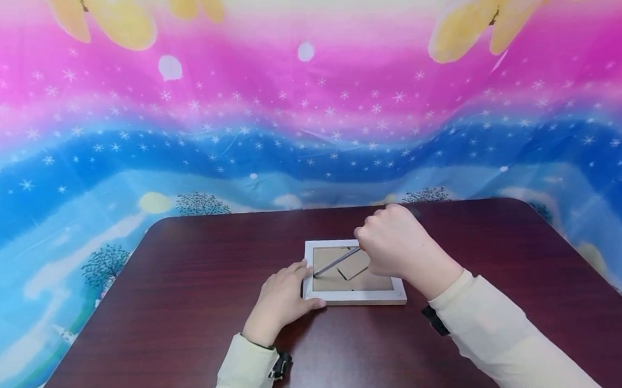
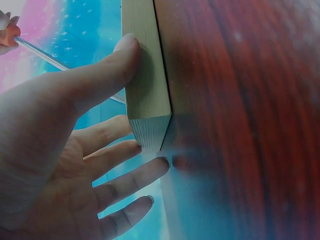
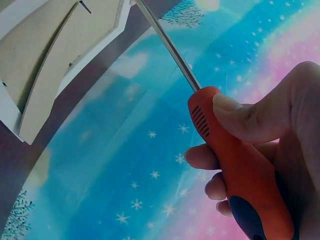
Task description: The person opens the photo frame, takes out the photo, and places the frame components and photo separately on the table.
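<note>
A white picture frame (image 1: 369, 298) lies back side up on the table, showing its tan backing board (image 1: 356, 281). My right hand (image 1: 400, 244) grips the orange and black handle of a screwdriver (image 3: 240, 165), thumb along the handle. Its metal shaft (image 1: 336, 262) slants down to the left, with the tip at the board's left edge. A stand flap (image 3: 50, 85) sits raised from the board in the right wrist view. My left hand (image 1: 280, 294) lies at the frame's near left corner. Its straight thumb (image 2: 107, 65) presses the near side, and the spread fingers lie by the left side.
The dark reddish wooden table (image 1: 192, 293) has rounded far corners. Behind it hangs a pink and blue cloth (image 1: 272, 117) with snowflakes and trees. Small dark metal tabs (image 1: 352, 289) show along the board's edge. Both wrists wear black straps (image 1: 281, 366).
</note>
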Demonstrator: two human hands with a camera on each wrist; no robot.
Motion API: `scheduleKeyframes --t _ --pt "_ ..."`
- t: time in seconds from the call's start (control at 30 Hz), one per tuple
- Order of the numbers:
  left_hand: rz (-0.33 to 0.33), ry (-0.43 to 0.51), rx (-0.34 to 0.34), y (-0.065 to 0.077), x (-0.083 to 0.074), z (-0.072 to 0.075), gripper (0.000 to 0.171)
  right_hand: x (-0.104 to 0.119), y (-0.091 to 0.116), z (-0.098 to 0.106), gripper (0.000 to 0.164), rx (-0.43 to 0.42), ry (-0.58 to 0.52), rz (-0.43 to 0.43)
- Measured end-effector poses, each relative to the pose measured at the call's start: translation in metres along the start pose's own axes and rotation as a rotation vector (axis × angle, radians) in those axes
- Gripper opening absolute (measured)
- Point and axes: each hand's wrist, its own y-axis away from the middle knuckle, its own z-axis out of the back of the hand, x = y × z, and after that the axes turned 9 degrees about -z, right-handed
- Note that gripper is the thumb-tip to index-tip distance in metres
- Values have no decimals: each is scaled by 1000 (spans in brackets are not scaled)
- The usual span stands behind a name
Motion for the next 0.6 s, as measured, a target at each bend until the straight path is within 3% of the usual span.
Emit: scheduleKeyframes --t 0.23,0.6 --pt "-3 -10 -7 -1 -3 0 73 -14 7 -8 15 107 -116 -107" --pt "3 -6 -9 -1 -2 -1 73 -25 20 -20 14 263 -239 -241"
